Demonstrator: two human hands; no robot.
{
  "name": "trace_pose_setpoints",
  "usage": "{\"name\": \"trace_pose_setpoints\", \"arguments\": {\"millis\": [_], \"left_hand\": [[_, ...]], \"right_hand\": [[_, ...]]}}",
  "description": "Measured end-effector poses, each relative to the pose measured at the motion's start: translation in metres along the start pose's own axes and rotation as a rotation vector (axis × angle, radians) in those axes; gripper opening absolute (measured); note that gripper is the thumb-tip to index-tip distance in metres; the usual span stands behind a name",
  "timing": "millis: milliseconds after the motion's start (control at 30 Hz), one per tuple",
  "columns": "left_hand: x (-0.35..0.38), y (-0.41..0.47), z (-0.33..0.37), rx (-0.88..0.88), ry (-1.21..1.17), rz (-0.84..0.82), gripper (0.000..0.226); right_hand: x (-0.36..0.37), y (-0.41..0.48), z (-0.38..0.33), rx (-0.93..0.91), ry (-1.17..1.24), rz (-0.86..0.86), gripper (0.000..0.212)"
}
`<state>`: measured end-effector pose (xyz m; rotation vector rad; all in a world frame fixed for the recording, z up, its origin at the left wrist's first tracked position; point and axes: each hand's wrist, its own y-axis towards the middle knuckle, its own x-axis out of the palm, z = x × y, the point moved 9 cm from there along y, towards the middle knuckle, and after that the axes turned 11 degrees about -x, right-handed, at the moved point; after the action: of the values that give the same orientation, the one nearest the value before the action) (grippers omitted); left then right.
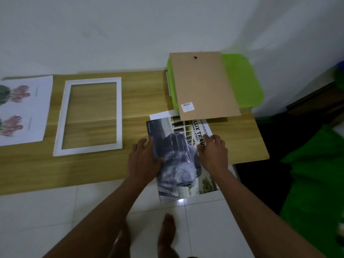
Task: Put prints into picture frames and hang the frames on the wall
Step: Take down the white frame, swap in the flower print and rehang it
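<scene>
A car print (pixel 178 161) lies at the right of the wooden table (pixel 141 101), its near end hanging over the table's front edge. My left hand (pixel 144 159) holds the print's left edge, thumb on top. My right hand (pixel 214 151) pinches its right edge near the black lettering. A white empty picture frame (pixel 91 116) lies flat to the left. The brown backing board (pixel 202 84) with a small hanger rests tilted on a green box. A flower print (pixel 22 110) lies at the far left.
The green plastic box (pixel 242 81) stands at the table's back right against the white wall. A white sheet (pixel 162 114) peeks out under the car print. Green fabric (pixel 312 183) is at the right. My bare feet stand on white floor tiles (pixel 204 229).
</scene>
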<state>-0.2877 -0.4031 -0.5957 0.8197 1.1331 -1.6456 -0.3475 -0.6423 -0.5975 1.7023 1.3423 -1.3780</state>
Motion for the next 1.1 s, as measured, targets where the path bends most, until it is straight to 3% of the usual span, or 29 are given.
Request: {"name": "trace_pose_setpoints", "arguments": {"millis": [233, 667, 833, 1100], "left_hand": [[0.016, 0.002, 0.004, 0.093, 0.179, 0.009, 0.078], [0.002, 0.01, 0.009, 0.121, 0.137, -0.017, 0.079], [-0.046, 0.013, -0.007, 0.164, -0.006, 0.04, 0.065], [-0.155, 0.034, -0.116, 0.037, -0.068, 0.153, 0.06]], "right_hand": [[-0.003, -0.001, 0.001, -0.034, 0.04, 0.009, 0.038], [-0.013, -0.007, -0.023, -0.133, -0.026, -0.076, 0.037], [-0.026, -0.003, -0.084, -0.257, -0.017, -0.08, 0.038], [-0.027, 0.026, -0.254, -0.446, 0.027, -0.154, 0.031]]}}
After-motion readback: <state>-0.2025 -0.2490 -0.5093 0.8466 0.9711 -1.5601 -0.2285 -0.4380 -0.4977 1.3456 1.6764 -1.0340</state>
